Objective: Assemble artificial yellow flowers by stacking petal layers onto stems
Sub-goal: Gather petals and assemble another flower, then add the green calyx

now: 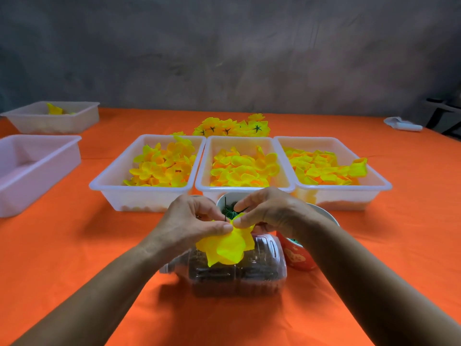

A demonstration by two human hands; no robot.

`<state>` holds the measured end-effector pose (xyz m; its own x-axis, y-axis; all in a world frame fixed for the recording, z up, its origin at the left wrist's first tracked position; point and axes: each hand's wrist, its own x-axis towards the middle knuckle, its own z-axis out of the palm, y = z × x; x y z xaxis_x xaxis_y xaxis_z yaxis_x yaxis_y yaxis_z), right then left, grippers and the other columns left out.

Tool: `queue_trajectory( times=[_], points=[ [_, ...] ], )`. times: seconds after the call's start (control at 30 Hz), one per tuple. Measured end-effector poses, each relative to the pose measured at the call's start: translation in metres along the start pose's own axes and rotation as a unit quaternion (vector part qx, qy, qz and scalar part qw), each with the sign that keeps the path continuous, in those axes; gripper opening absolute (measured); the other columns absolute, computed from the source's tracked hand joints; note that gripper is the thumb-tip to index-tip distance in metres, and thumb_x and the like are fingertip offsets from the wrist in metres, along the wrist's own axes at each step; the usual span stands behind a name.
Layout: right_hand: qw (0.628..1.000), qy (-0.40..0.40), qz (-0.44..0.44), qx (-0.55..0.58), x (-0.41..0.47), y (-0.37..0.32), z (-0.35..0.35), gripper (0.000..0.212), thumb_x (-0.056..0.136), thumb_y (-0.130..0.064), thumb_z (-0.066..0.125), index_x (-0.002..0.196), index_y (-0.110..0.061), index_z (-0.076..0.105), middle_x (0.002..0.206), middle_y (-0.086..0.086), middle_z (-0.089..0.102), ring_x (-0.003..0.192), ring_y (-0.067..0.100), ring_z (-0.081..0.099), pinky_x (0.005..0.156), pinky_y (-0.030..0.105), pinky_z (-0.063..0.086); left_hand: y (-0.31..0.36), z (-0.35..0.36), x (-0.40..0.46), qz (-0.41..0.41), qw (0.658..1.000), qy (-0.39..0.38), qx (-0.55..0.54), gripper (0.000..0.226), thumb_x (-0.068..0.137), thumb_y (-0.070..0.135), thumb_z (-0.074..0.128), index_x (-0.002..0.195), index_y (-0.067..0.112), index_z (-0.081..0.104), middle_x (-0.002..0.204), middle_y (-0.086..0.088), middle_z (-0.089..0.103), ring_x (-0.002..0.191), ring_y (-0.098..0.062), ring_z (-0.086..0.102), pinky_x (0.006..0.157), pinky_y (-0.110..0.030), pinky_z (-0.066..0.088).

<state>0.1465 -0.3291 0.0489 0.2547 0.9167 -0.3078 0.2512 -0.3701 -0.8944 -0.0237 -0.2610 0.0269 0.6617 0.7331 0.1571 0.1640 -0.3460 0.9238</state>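
Nearest the camera, a clear plastic jug (239, 268) lies on its side on the orange tablecloth (74, 245), ribbed and filled with something dark; what it holds is too blurred to name. Just right of it stands one red cup (298, 255) with a gold pattern.

Above the jug, two hands meet. The left hand (192, 221) pinches a yellow petal layer (228, 247) between thumb and curled fingers, and the right hand (269, 211) pinches the same piece from the other side, thumb and forefinger closed on its upper edge. The petal layer is thin, soft fabric with rounded lobes, hanging down over the jug. A thin dark stem (225, 208) rises between the fingertips.

Behind the hands sits one white round bowl (224, 198) holding small green pieces.

Further back, three translucent white rectangular trays stand side by side, touching: the left tray (107, 186), the middle tray (207, 161) and the right tray (374, 181). Each holds a heap of loose yellow petals, cupped and slightly orange at the base.

Behind the middle tray lies one pile of finished flowers (232, 127), several showing dark green star-shaped backs.

At the far left are two more trays: a near one (62, 156) and a far one (82, 116) with a few yellow petals inside. A crumpled white cloth (403, 124) lies at the far right edge.
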Motion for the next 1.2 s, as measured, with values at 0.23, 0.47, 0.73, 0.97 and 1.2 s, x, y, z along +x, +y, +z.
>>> queue_trajectory(
  times=[0.23, 0.47, 0.73, 0.97, 1.2],
  points=[
    [0.995, 0.072, -0.065, -0.027, 0.008, 0.001, -0.018, 0.016, 0.074, 0.0, 0.075, 0.088, -0.005, 0.07, 0.072, 0.009, 0.065, 0.047, 0.004, 0.058, 0.044, 0.013, 0.044, -0.002, 0.0, 0.001, 0.005, 1.0, -0.017, 0.005, 0.032, 0.051, 0.026, 0.091, 0.064, 0.005, 0.071, 0.079, -0.022, 0.065, 0.072, -0.026, 0.059, 0.068, -0.045, 0.048],
    [0.881, 0.43, -0.044, -0.191, 0.058, 0.023, -0.107, 0.024, 0.082, -0.005, 0.062, 0.102, -0.012, 0.073, 0.108, 0.012, 0.07, 0.104, 0.027, 0.063, 0.086, 0.031, 0.046, 0.004, -0.001, 0.005, -0.012, 0.999, -0.043, -0.007, 0.016, 0.061, 0.004, 0.083, 0.065, -0.001, 0.068, 0.083, -0.034, 0.06, 0.074, -0.027, 0.054, 0.069, -0.039, 0.042],
    [0.877, 0.376, 0.123, -0.274, 0.092, 0.046, -0.141, 0.019, 0.076, -0.006, 0.067, 0.095, -0.006, 0.07, 0.091, 0.014, 0.064, 0.086, 0.028, 0.06, 0.069, 0.027, 0.042, 0.001, -0.003, 0.01, -0.022, 0.998, -0.049, -0.012, 0.016, 0.064, 0.001, 0.082, 0.068, -0.005, 0.067, 0.076, -0.018, 0.06, 0.071, -0.022, 0.054, 0.065, -0.031, 0.043],
    [0.889, 0.392, 0.083, -0.222, 0.1, 0.045, -0.129, 0.012, 0.075, -0.012, 0.055, 0.066, -0.005, 0.055, 0.066, 0.012, 0.052, 0.066, 0.029, 0.049, 0.063, 0.029, 0.035, 0.001, -0.004, 0.009, -0.018, 0.998, -0.053, -0.009, 0.014, 0.063, 0.006, 0.083, 0.062, 0.008, 0.069, 0.074, -0.016, 0.062, 0.069, -0.02, 0.055, 0.066, -0.032, 0.044],
    [0.871, 0.381, 0.137, -0.278, 0.106, 0.047, -0.129, 0.01, 0.08, -0.005, 0.056, 0.072, -0.005, 0.05, 0.084, 0.014, 0.054, 0.085, 0.031, 0.056, 0.074, 0.032, 0.041, 0.002, -0.002, 0.006, -0.027, 0.998, -0.048, -0.023, 0.014, 0.065, 0.002, 0.082, 0.067, -0.001, 0.069, 0.07, -0.01, 0.064, 0.066, -0.014, 0.057, 0.059, -0.021, 0.046]
  ],
)
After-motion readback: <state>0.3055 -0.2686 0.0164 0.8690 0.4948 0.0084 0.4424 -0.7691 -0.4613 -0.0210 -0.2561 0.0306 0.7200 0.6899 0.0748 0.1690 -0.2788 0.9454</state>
